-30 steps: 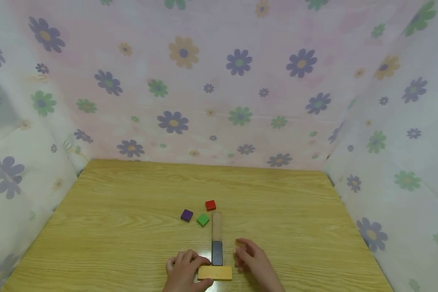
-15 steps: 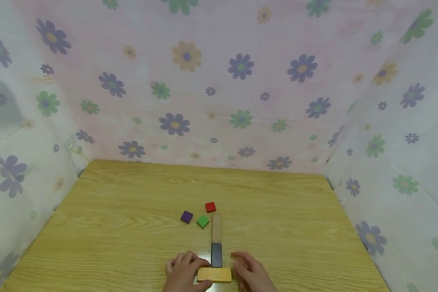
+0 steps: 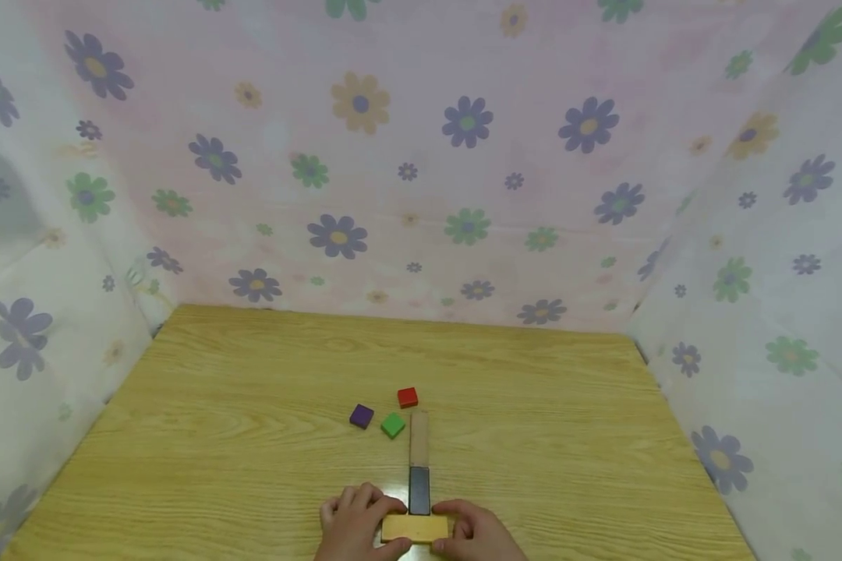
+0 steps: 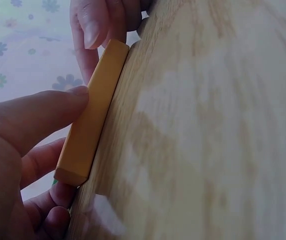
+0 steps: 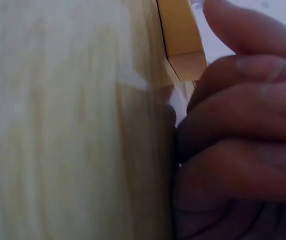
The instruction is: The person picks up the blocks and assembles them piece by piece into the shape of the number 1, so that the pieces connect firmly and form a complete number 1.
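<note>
Two hands flank the yellow block on the table: the left hand pinches its left end; the right hand curls thumb and forefinger about its right, firmness unconfirmed. Step judged: seating it against the black block just beyond. Next move likely calls for even pressure. Farther beyond it: tan block, green block, purple block, red block.

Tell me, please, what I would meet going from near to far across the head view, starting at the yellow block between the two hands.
Yellow block → black block → tan block → red block → flowered cloth at the back.
</note>
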### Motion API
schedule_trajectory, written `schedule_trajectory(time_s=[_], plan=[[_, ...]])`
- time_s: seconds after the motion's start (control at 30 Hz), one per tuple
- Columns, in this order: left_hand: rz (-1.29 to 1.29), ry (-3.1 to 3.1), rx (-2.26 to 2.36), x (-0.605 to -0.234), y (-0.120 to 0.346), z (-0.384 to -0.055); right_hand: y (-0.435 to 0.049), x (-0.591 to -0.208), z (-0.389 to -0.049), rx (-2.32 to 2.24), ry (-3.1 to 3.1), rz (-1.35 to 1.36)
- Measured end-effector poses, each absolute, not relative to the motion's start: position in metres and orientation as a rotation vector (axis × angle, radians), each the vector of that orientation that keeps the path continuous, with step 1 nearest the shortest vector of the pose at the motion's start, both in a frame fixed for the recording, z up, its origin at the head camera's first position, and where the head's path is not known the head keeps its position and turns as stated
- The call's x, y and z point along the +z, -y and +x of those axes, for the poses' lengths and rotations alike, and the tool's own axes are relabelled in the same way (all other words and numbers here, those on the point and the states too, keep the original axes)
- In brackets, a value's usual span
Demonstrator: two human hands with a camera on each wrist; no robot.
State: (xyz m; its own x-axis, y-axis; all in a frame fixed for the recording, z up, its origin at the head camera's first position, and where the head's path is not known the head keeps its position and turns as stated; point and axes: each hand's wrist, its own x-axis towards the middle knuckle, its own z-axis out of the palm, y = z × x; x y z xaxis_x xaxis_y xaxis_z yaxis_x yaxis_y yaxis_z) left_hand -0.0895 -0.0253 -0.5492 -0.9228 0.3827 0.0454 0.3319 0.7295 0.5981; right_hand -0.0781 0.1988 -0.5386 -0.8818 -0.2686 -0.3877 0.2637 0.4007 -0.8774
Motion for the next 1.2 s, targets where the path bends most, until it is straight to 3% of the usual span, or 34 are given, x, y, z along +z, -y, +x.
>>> schedule_trajectory(time_s=[1.2], plan=[[0.57, -2.843, 1.005, -0.5459, 0.0247, -0.0879, -0.1957, -0.5321, -0.0736, -1.456, -2.251, 0.018]])
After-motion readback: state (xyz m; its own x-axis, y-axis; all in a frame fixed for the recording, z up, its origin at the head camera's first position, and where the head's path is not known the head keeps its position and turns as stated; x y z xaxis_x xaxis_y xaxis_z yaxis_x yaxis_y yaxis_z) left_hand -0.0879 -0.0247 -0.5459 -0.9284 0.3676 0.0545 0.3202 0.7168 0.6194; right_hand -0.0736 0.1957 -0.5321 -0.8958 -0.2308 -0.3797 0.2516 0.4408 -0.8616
